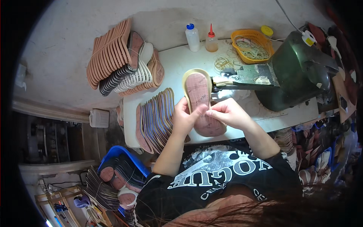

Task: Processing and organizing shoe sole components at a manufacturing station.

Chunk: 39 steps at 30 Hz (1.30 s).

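The pink insole (198, 89) was between both hands, over the white table (172, 70). The left hand (185, 118), half closed, gripped its left side; the right hand (228, 113), fingertips together, pinched its right edge.

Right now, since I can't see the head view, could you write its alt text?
A person's left fingers hold a cream-rimmed pink insole above a white table while the right fingers pinch together at its lower part. More insoles line up at left; beyond are two bottles, a yellow basket of pale bands and a dark green machine.
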Available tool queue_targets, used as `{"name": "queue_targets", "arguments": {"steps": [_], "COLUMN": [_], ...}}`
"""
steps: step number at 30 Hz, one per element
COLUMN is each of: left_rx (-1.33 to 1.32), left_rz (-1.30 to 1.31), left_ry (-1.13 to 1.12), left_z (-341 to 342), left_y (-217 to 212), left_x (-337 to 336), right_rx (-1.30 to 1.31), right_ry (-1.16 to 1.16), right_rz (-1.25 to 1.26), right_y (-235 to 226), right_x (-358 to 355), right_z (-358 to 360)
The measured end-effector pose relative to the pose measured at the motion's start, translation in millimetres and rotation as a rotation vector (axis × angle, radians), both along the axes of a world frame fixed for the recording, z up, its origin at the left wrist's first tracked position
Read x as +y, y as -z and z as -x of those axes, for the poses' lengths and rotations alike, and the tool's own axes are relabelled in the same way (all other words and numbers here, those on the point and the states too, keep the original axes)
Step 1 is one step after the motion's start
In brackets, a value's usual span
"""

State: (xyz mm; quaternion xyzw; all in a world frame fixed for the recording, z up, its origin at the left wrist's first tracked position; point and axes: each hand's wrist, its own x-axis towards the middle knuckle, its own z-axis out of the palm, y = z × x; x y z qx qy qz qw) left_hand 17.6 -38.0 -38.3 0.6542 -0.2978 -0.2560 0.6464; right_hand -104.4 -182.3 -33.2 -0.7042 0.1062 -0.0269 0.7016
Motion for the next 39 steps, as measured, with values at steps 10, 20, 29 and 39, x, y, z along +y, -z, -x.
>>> {"name": "queue_targets", "arguments": {"steps": [10, 20, 29, 39], "left_rx": [0.352, -0.196, -0.476, -0.916], "left_rz": [0.264, -0.076, -0.412, -0.278], "left_ry": [-0.087, -0.059, -0.088, -0.084], "left_z": [-28.1, -55.9, -60.5, -87.1], "left_y": [-15.6, 18.1, -3.0, -22.4], "left_x": [-48.7, -120.4, -133.2, -146.5], "right_rx": [0.021, -0.14, 0.048, -0.073], "right_ry": [-0.109, 0.313, 0.263, 0.438], "right_rz": [-0.333, -0.57, -0.685, -0.831], "right_y": [14.0, 9.1, 1.2, -5.6], "right_x": [-9.9, 2.3, 9.9, 11.2], "right_z": [23.4, 35.1, 37.2, -0.4]}}
